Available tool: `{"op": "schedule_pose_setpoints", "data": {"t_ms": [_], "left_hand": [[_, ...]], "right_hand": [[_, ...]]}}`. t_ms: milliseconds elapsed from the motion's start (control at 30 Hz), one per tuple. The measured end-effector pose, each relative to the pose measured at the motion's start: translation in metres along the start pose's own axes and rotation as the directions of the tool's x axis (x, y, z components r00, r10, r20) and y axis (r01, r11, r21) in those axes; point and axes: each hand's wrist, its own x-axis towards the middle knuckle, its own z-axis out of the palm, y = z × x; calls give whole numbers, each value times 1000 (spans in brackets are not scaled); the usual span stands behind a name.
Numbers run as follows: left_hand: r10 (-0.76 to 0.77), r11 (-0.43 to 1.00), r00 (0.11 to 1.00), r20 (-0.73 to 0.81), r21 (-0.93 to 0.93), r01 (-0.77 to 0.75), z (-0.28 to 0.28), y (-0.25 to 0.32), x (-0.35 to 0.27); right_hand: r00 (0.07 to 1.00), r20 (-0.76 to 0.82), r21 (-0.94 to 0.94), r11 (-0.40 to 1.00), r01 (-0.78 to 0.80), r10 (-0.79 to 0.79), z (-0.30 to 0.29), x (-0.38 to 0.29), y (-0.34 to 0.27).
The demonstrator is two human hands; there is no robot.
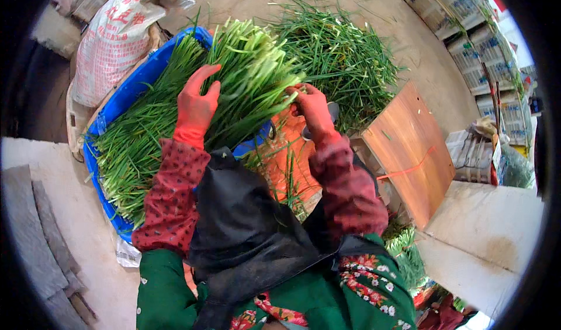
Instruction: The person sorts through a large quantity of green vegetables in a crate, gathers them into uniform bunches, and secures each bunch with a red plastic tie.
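Observation:
Before me stands a blue plastic tub (125, 104) heaped with long green garlic chives (144, 115). A thick layer of them (250, 62) lies with its pale cut ends pointing up and to the right. My left hand (197, 102), in an orange-red rubber glove, rests against these stalks with thumb and fingers apart. At the right side of the layer, my right hand (309, 104), in the same kind of glove, has its fingertips pinched on the pale ends of a few stalks. Part of the tub's near side is hidden by my black apron (245, 211).
Loose chives (337, 58) lie piled on the floor beyond the tub. A wooden board (412, 150) with a red string leans at the right. Behind the tub stands a printed woven sack (118, 40). Stacked crates (473, 45) line the far right.

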Motion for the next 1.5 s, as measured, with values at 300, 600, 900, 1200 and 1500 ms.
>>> {"op": "schedule_pose_setpoints", "data": {"t_ms": [300,600,900,1200,1500], "left_hand": [[-128,991,977,172,-6,131,15,55,-69],[165,826,901,401,444,-348,65,46,-60],[136,947,868,478,194,-255,67,50,-55],[140,982,747,650,5,-189,53,55,-60],[-23,641,748,663,-564,520,-29,145,27]], "right_hand": [[998,-64,134,991,14,-5,-24,-57,8],[1000,24,232,973,3,-9,-29,-68,28],[998,37,138,989,45,-51,-12,-73,16],[992,121,-11,999,38,-36,3,-71,-3],[994,-47,-73,992,-103,100,-74,-83,73]]}}
